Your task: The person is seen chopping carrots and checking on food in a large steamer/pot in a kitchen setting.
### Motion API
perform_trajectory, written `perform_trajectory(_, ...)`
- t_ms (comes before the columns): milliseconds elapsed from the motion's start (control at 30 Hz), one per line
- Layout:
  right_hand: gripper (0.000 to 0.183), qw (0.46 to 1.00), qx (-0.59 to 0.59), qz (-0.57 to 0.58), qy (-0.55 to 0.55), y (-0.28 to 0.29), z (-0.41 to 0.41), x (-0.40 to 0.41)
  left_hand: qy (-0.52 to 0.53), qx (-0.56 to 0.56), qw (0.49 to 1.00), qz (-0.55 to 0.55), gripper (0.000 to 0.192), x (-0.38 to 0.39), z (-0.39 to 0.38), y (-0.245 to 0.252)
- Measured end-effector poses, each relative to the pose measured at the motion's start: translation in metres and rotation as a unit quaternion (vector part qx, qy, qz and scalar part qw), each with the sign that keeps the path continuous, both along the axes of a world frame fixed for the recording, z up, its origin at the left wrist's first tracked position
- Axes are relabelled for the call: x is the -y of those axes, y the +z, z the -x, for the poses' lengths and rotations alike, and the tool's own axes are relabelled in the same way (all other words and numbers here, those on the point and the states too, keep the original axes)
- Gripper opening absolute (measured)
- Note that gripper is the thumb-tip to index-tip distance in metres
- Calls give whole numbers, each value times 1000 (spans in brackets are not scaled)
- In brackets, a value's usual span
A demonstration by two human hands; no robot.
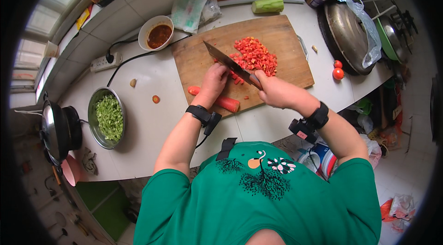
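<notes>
My right hand (273, 87) grips the wooden handle of a cleaver (228, 61), whose blade points up and left across the wooden cutting board (290, 54). Close against the blade, my left hand (216, 79) has its fingers bent down on the board; the carrot pieces under them are mostly hidden. A heap of diced carrot (256, 54) lies just beyond the blade, with a few cut pieces below it. Near my left wrist lie a thick carrot piece (227, 103) and a carrot end (193, 90), partly behind the wrist.
A steel bowl of chopped green vegetable (91, 117) stands at the left. Behind the board are a bowl of red-brown sauce (142, 37), plastic bags (188, 9) and a peeled green stem piece (268, 4). Small tomatoes (338, 73) and a lidded pan (342, 34) are at the right.
</notes>
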State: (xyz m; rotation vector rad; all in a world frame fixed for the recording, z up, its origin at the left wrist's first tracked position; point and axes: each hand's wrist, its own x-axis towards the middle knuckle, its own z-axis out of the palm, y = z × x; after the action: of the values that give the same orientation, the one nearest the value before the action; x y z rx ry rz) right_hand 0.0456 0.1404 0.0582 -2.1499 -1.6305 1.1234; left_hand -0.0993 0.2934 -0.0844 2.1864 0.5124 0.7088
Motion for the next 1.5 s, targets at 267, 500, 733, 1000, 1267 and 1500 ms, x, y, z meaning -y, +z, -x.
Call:
perform_trajectory(267, 34, 996, 29, -80, 2, -41, -1, 7, -2, -31, 999, -41, 10, 0, -3, 1)
perform_trajectory(500, 31, 995, -45, 83, -26, 1, 4, -2, -11, -10, 1000, -13, 10, -1, 2, 3)
perform_trajectory(733, 32, 993, 25, -113, -30, -64, 5, 19, -5, -41, 998, -38, 8, 3, -4, 10)
perform_trajectory(1000, 29, 988, -68, 123, -64, 11, 7, -8, 1, -51, 998, 24, 7, -1, 5, 0)
perform_trajectory(1267, 32, 995, 12, -90, -26, -54, 7, 13, 1, -31, 999, -31, 6, 2, -1, 6)
perform_trajectory(1500, 37, 980, -98, 151, -88, 30, 7, -15, 6, -49, 999, 9, 9, 0, 5, 4)
